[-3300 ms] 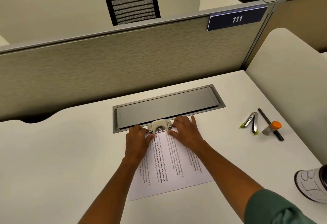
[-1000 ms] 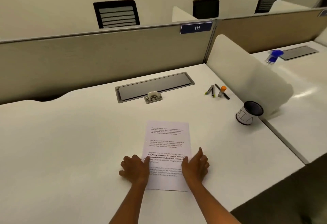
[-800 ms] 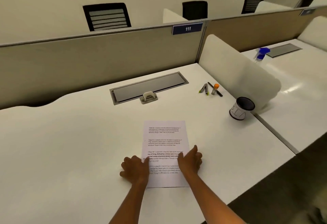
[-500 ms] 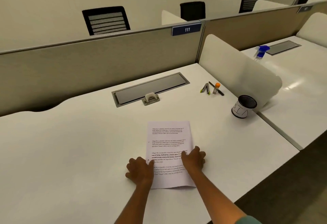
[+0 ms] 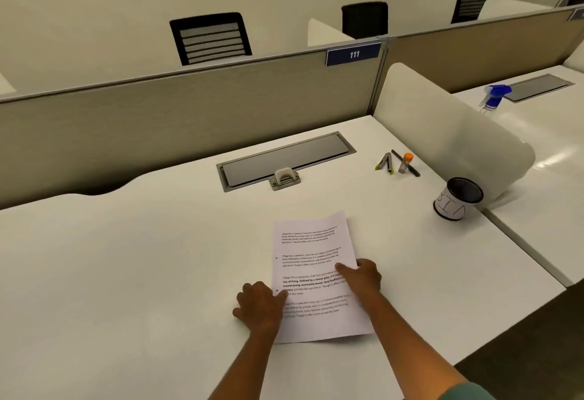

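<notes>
A printed sheet of paper (image 5: 311,241) lies on the white desk (image 5: 142,257), slightly turned clockwise. My left hand (image 5: 260,306) rests on the desk at the sheet's left edge, with its thumb on the paper. My right hand (image 5: 363,276) is at the right edge, thumb lying on top of the sheet and fingers curled at the edge, pinching it. A small beige hole punch (image 5: 284,178) stands farther back, against the grey cable tray cover (image 5: 284,159), apart from both hands.
At the back right lie two green-tipped clips (image 5: 385,164), a black pen (image 5: 412,169) and an orange-capped glue stick (image 5: 406,162). A black mesh cup (image 5: 455,202) stands by the rounded side divider (image 5: 442,134). A spray bottle (image 5: 493,98) is on the neighbouring desk. The desk's front right edge is close.
The paper was pulled away from the hole punch towards me. Over the last second my right hand's fingers curled at the sheet's right edge, and the sheet turned a little clockwise.
</notes>
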The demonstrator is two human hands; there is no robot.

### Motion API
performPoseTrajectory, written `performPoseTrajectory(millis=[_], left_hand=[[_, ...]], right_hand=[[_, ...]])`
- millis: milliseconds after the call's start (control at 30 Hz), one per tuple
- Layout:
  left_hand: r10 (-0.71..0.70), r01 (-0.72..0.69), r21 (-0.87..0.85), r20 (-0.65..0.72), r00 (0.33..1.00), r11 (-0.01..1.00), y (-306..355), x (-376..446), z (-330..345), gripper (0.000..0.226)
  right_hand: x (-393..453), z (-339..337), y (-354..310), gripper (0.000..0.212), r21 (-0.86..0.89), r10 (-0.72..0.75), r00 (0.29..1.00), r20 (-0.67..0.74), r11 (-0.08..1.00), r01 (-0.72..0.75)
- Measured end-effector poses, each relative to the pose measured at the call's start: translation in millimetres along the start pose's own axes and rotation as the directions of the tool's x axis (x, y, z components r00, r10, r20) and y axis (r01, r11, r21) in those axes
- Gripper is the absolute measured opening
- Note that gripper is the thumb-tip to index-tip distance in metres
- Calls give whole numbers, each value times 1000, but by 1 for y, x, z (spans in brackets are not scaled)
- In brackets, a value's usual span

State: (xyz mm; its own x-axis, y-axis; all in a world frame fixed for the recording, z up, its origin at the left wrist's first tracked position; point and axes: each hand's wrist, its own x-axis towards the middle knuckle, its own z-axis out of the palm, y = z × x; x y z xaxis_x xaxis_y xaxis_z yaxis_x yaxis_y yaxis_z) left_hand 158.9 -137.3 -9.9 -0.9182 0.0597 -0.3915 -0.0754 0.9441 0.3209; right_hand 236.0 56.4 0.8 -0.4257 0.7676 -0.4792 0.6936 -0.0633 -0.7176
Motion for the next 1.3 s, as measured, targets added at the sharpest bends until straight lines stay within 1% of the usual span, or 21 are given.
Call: performPoseTrajectory(millis=[67,200,333,400,433,567,667,733,800,900,933,1000,1067,1167,1233,1267,1300], left_hand=[[-13,14,-32,17,1000,999,0,3,-2,46],[-40,40,2,52,998,999,3,10,-5,52],[-57,54,63,50,997,997,5,13,-6,58],[-67,63,74,50,996,995,6,14,-6,59],[-68,64,78,50,996,995,6,14,-6,60],[-76,72,82,53,996,994,8,13,-6,59],[-89,85,60,66,994,995,11,13,-8,58],[-97,98,-5,82,992,995,11,14,-9,56],[-101,111,-130,81,992,985,8,16,-12,49],[-84,85,-277,15,996,957,7,21,-21,30],[-83,74,-320,-16,996,945,7,24,-22,29],[-109,73,-404,-65,992,912,6,28,-26,46],[-152,107,-456,-61,987,883,6,32,-30,48],[-182,158,-502,1,983,850,7,36,-32,54],[-193,222,-529,111,975,819,8,35,-30,55],[-181,265,-586,200,963,766,7,34,-28,57],[-134,305,-668,295,946,679,6,35,-24,58]], right_hand=[[10,-6,-3,20,-22,-9,999,42,1000,10],[23,-10,-8,29,-47,8,993,114,999,-2],[31,-12,-10,24,-36,1,993,121,999,3],[37,-15,-10,29,-28,10,987,161,1000,-6],[39,-17,-10,29,-12,20,981,192,1000,-18],[48,-24,-12,15,53,33,938,345,997,-55],[50,-23,-11,9,81,15,922,388,995,-50],[53,-22,-9,10,87,13,923,385,995,-50],[54,-22,-7,12,97,15,922,386,994,-57],[56,-22,-8,17,136,33,905,424,986,-100],[56,-22,-9,20,154,51,894,446,979,-133],[58,-23,-13,26,183,105,863,494,958,-221],[59,-25,-15,25,205,152,830,536,931,-303],[61,-26,-18,14,207,195,802,565,907,-367],[63,-25,-17,11,213,201,790,579,898,-385],[64,-24,-17,11,218,197,785,588,896,-388],[65,-23,-16,13,217,188,780,597,898,-382]])
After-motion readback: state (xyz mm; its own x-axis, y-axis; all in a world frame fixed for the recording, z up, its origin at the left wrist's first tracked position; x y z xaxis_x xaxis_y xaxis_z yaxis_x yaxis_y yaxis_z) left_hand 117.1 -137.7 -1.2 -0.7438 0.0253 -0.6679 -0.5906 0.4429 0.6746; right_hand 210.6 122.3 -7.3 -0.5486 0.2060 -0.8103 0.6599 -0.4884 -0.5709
